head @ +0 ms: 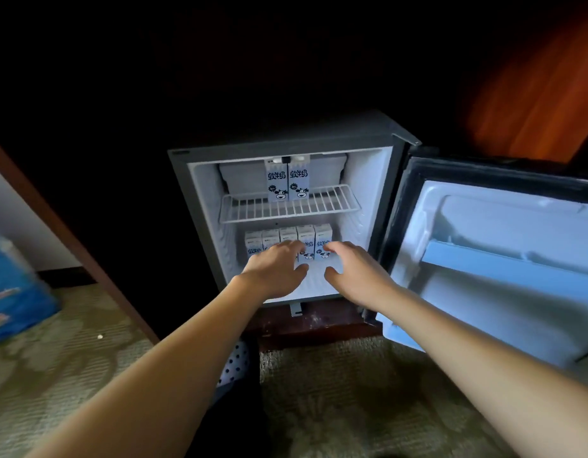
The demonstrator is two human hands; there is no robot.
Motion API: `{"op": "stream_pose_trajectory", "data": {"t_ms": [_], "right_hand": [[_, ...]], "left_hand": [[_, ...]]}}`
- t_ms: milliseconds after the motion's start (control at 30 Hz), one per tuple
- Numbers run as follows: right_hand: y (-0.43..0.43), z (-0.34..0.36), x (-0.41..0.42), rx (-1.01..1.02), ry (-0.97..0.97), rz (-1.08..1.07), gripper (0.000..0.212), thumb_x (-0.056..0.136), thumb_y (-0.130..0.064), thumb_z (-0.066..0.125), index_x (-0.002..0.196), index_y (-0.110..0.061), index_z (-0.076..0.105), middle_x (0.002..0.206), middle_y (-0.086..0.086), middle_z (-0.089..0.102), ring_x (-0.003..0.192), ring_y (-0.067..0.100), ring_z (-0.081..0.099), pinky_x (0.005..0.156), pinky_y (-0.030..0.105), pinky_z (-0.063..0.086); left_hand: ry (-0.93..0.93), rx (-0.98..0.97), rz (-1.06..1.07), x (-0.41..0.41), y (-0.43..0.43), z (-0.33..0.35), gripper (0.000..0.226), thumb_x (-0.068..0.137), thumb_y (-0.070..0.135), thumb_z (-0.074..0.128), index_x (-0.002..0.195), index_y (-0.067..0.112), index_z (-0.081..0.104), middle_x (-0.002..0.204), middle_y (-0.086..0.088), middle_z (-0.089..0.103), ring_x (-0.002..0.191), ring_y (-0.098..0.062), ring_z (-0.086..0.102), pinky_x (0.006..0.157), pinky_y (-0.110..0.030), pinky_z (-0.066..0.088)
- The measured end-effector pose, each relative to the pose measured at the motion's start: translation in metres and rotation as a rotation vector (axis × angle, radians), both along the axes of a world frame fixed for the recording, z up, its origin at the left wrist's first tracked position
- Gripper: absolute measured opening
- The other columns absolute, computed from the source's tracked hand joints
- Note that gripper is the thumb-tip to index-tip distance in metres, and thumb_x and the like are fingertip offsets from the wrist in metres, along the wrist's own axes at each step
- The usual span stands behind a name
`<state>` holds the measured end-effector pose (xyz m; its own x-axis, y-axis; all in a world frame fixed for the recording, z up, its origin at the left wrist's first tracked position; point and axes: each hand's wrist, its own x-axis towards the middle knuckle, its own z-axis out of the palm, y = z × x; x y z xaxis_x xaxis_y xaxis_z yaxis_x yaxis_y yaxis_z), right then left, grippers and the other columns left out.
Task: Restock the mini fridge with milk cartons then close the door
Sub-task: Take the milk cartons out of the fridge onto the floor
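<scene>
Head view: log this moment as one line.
grey mini fridge: door open | white wire shelf: two tall milk cartons | floor: five small milk cartons | left hand, right hand: open, at small cartons

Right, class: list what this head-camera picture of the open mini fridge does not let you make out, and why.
1. Head view: lower fronts of the bottom-row cartons, covered by the left hand and right hand; contact unclear.
2. Head view: blue package, blurred and cut by the left edge; label unreadable.
3. Head view: fridge door, cut off by the right edge.
</scene>
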<state>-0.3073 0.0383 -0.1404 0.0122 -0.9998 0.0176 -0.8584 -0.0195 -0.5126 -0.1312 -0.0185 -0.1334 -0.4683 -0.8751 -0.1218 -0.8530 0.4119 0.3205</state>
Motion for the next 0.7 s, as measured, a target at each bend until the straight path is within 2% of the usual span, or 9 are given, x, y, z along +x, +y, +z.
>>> {"op": "stream_pose_trajectory", "data": {"t_ms": [133,300,400,533,600,667,700], "right_hand": [[-0.042,0.0,0.009,-0.037,-0.019,0.008,0.05,0.097,-0.025,0.055,0.146,-0.022,0.045,0.147,-0.002,0.048,0.125,0.018,0.052,0.099,0.036,0.048],[-0.092,-0.008,0.014,-0.076,-0.05,-0.009,0.056,0.097,-0.022,0.055,0.15,-0.017,0.038,0.153,0.001,0.041,0.14,0.021,0.039,0.108,0.038,0.041],[-0.12,-0.014,0.016,-0.126,-0.1,-0.063,0.058,0.096,-0.022,0.057,0.15,-0.013,0.038,0.151,0.005,0.042,0.138,0.023,0.041,0.109,0.041,0.042],[-0.156,-0.02,0.02,-0.251,-0.145,-0.252,0.055,0.091,-0.027,0.06,0.142,-0.015,0.046,0.13,0.007,0.058,0.115,0.029,0.06,0.093,0.046,0.054],[-0.172,-0.02,0.019,-0.191,-0.23,-0.281,0.061,0.093,-0.029,0.061,0.147,-0.016,0.037,0.133,0.009,0.057,0.107,0.03,0.064,0.084,0.043,0.058],[-0.187,-0.021,0.016,-0.14,-0.339,-0.278,0.068,0.094,-0.026,0.063,0.152,-0.016,0.029,0.142,0.01,0.052,0.108,0.025,0.062,0.079,0.035,0.055],[-0.194,-0.022,0.016,-0.148,-0.391,-0.27,0.066,0.093,-0.024,0.064,0.15,-0.017,0.031,0.141,0.009,0.053,0.105,0.022,0.061,0.075,0.031,0.051]], "left_hand": [[0.072,-0.079,0.088,0.009,-0.03,-0.01,0.044,0.1,0.039,0.048,0.143,0.028,0.043,0.147,0.008,0.048,0.128,-0.019,0.051,0.095,-0.039,0.043],[0.258,-0.21,0.158,0.004,-0.073,-0.017,0.046,0.098,0.033,0.052,0.143,0.024,0.045,0.145,0.005,0.047,0.129,-0.02,0.049,0.1,-0.045,0.047],[0.444,-0.198,0.291,0.005,-0.097,-0.027,0.047,0.096,0.031,0.052,0.141,0.026,0.044,0.145,0.005,0.044,0.121,-0.021,0.054,0.092,-0.047,0.053],[0.487,-0.233,0.334,0.002,-0.12,-0.045,0.049,0.091,0.028,0.056,0.138,0.025,0.04,0.14,0.005,0.045,0.126,-0.02,0.044,0.099,-0.046,0.048],[0.537,-0.211,0.371,-0.005,-0.128,-0.046,0.048,0.089,0.027,0.058,0.133,0.024,0.04,0.131,0.002,0.051,0.121,-0.023,0.046,0.101,-0.047,0.045],[0.617,-0.182,0.423,-0.015,-0.136,-0.044,0.047,0.086,0.024,0.059,0.129,0.024,0.041,0.125,0.001,0.054,0.117,-0.025,0.049,0.105,-0.049,0.04],[0.644,-0.182,0.448,-0.02,-0.138,-0.043,0.05,0.085,0.021,0.06,0.131,0.024,0.04,0.126,0.002,0.055,0.118,-0.023,0.048,0.109,-0.047,0.034]]}}
